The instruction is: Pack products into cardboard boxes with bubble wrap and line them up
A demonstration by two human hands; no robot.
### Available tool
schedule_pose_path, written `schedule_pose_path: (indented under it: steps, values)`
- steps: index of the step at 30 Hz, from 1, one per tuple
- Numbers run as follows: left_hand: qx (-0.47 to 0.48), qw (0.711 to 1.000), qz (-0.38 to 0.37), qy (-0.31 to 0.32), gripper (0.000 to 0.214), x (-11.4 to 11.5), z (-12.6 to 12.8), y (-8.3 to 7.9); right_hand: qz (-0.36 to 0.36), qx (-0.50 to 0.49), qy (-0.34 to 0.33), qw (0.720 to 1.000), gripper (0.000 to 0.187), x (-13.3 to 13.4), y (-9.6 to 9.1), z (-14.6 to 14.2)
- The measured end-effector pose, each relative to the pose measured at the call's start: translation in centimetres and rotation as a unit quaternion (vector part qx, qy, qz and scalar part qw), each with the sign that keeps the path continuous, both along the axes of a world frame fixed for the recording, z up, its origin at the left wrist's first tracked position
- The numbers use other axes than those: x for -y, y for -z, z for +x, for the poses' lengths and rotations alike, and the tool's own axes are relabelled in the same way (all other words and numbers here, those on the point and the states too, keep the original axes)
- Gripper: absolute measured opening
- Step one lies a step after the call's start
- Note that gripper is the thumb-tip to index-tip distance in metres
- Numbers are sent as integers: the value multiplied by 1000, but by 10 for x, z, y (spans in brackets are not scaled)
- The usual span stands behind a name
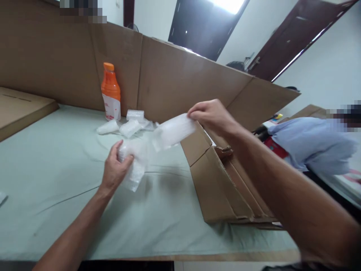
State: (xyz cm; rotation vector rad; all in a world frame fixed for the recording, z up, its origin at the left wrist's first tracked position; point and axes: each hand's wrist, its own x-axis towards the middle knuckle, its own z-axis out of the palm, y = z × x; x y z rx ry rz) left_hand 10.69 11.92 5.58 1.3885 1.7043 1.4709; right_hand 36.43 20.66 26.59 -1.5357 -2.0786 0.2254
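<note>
My left hand is closed around a bundle of clear plastic bags just above the pale green table. My right hand pinches the upper end of one clear plastic bag, which stretches from the bundle up to the right. Both hands are in front of the open cardboard box lying at the right of the table.
An orange bottle stands at the back by a tall cardboard wall. Several small plastic packets lie beside it. A flat cardboard piece rests at the left. A person in a blue shirt is at the right.
</note>
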Motion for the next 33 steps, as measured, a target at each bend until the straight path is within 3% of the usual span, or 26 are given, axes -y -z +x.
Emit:
schedule_pose_path:
  steps: [3,7,10,12,16,21,23,26,29,33]
  values:
    - [-70,997,26,-35,70,-29,-37,-21,-96,25,-37,994,16,-33,47,-40]
    - [-156,987,20,-19,72,-99,-66,-44,-128,25,-59,990,23,-68,101,-73]
    - [-217,976,-17,7,81,-152,-76,-49,-122,16,-56,991,43,-88,120,-76]
    - [-227,973,-38,6,81,-171,-80,-40,-135,30,-64,988,52,-95,124,-69]
    - [-261,965,-24,-29,70,-161,-82,4,-181,186,-127,957,50,-78,132,-54]
    - [-269,961,-14,-66,62,-133,-77,63,-227,339,-177,896,104,-37,152,-66]
    - [-264,962,-23,-63,62,-131,-77,75,-228,346,-172,894,109,-38,160,-78]
    - [-260,964,-23,-57,59,-134,-79,83,-219,314,-126,915,110,-57,175,-96]
    - [-252,966,-18,-47,53,-138,-82,85,-204,261,-73,941,93,-75,195,-111]
    - [-232,971,-14,-50,46,-142,-84,88,-167,227,-42,958,29,-76,216,-110]
